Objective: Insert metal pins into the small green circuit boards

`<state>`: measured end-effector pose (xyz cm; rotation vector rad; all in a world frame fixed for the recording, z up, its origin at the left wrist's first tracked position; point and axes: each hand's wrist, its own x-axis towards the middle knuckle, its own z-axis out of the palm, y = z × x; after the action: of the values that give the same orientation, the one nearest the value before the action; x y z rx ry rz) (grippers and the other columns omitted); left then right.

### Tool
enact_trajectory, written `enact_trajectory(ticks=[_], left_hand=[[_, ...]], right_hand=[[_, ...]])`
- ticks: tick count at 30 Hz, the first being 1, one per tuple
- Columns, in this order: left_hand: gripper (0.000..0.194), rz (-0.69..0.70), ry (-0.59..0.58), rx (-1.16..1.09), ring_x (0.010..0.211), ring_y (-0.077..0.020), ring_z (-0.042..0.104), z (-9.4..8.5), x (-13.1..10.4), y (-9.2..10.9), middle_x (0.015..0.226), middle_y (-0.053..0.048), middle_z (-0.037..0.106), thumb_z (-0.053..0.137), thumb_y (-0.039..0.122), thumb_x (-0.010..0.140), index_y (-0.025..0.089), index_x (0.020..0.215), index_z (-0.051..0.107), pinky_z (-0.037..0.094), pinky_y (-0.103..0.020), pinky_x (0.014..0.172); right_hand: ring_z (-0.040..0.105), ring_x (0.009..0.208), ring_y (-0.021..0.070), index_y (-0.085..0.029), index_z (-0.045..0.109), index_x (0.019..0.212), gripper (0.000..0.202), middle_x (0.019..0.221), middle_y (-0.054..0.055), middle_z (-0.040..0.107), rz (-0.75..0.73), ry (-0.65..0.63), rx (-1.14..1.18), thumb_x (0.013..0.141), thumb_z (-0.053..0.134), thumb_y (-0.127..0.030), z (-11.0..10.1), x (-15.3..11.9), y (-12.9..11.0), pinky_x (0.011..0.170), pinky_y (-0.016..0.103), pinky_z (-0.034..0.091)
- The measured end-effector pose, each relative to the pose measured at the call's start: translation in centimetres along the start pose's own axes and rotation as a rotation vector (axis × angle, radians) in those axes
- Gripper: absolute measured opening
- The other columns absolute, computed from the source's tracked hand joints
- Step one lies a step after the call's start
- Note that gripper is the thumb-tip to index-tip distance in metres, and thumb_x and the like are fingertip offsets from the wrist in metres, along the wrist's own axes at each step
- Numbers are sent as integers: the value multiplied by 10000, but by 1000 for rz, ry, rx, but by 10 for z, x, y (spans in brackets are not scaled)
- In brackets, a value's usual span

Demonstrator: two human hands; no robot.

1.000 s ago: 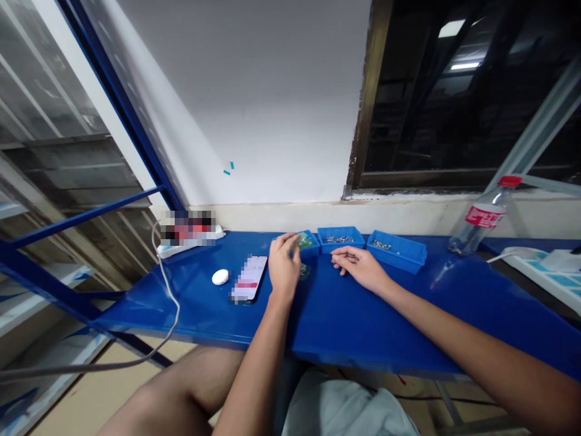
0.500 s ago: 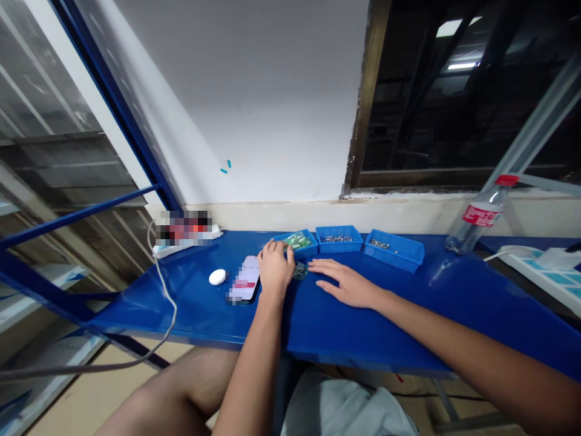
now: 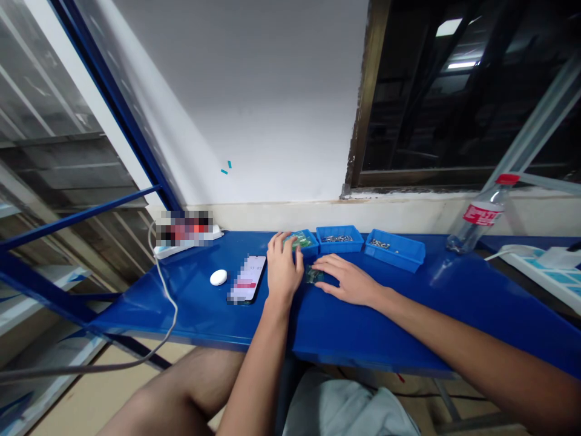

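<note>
Here, left hand [image 3: 285, 263]: thumb and fingers apart, at the left bin [image 3: 310, 250].
Right hand [image 3: 348, 280]: at the dark green piece [image 3: 313, 275], perhaps steadying it; whether gripped, we cannot tell.
Dark green piece: between our hands, probably for easy reach.

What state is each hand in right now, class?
Left hand: open, by the leftmost blue bin; no held item visible.
Right hand: at a small greenish piece; whether it grips this cannot be told.

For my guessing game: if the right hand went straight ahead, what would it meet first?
The right hand would probably meet the small green piece beside it, perhaps touching now; then the left hand.
</note>
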<state>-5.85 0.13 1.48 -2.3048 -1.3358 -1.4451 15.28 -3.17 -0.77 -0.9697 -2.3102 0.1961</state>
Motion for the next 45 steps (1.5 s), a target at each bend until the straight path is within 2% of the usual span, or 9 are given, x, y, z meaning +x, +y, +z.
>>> enact_trajectory(ticks=[2,6,12,15,18,24,35,39,45], left_hand=[[288,46,-31,-27,1413,-317,449,0,-1,5,1399,-135,593,514,208,1013,215,1279,625,378,-544,1207],[263,119,-114,-115,1332,-289,526,3,-3,12,1339,-125,631,501,203,1020,214,1241,643,420,-500,1179],[241,114,-283,-290,1190,-258,645,10,-10,16,1209,-106,702,508,286,1043,218,1215,664,522,-429,1075],[306,39,-337,-386,1118,-246,702,15,-13,13,1237,-104,725,587,332,1016,207,1290,641,571,-407,1016],[346,-33,-378,-506,1034,-226,749,21,-15,10,1171,-97,767,626,299,994,196,1323,641,608,-371,954],[295,-155,-321,-629,929,-214,780,27,-14,11,1030,-76,803,689,190,918,192,1212,709,637,-343,875],[352,-295,-251,-800,774,-128,699,28,-11,20,885,-28,727,731,128,822,176,1148,605,559,-234,735],[354,-260,-254,-768,797,-136,703,27,-11,20,924,-34,720,702,126,853,183,1181,581,567,-249,745],[167,-21,-242,-510,914,-173,693,22,-12,17,1130,-78,704,677,206,932,212,1097,703,582,-292,768]], right_hand=[[555,1377,329,-263,647,1402,443,1449,118,637,-44,-51,12,986,638,-413,3,1,1,1184,529,427],[652,1241,297,-254,703,1296,322,1269,107,734,-39,-106,-4,996,592,-280,7,1,7,1111,481,490],[720,996,260,-229,755,1106,225,1081,91,767,151,132,142,994,568,-283,2,-1,16,918,406,566],[726,940,242,-224,757,1065,214,1040,77,760,290,243,385,966,622,-357,0,-3,20,864,376,589],[736,870,224,-208,737,1058,285,984,68,765,382,261,680,907,713,-448,2,-3,25,838,372,613],[745,728,207,-202,683,1093,480,841,34,772,507,366,905,745,878,-469,5,-1,27,758,384,627],[761,877,217,-213,697,1066,491,910,47,783,482,442,964,675,934,-394,6,3,20,860,381,632],[754,864,215,-212,688,1058,495,890,41,770,495,452,927,673,927,-412,5,3,19,848,382,631],[735,797,217,-205,650,985,498,849,45,745,572,554,813,652,919,-459,5,2,31,716,346,624]])
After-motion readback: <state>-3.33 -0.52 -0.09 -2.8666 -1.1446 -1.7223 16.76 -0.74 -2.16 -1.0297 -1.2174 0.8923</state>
